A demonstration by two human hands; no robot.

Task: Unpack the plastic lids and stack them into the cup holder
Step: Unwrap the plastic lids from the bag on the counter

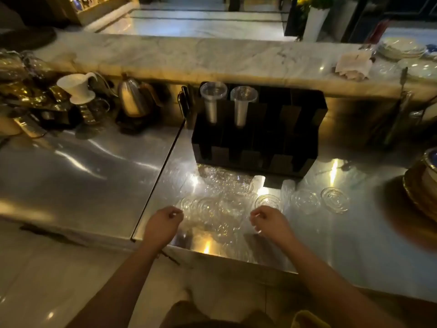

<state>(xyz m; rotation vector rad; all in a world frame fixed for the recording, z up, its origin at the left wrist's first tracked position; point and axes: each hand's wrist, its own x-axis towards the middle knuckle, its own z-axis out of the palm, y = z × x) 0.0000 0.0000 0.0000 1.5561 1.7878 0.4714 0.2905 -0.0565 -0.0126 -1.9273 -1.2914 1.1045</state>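
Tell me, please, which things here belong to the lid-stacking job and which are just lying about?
Job: bagged plastic lids; loose lids; black cup holder; left hand; right hand.

Lying about: kettle; white dripper; plates; cloth.

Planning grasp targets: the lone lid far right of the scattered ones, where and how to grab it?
The lid lies flat on the steel counter, apart from its neighbour. Come from above with the right hand and pinch opposite points of the thin rim; the ridged centre looks too shallow to hold.
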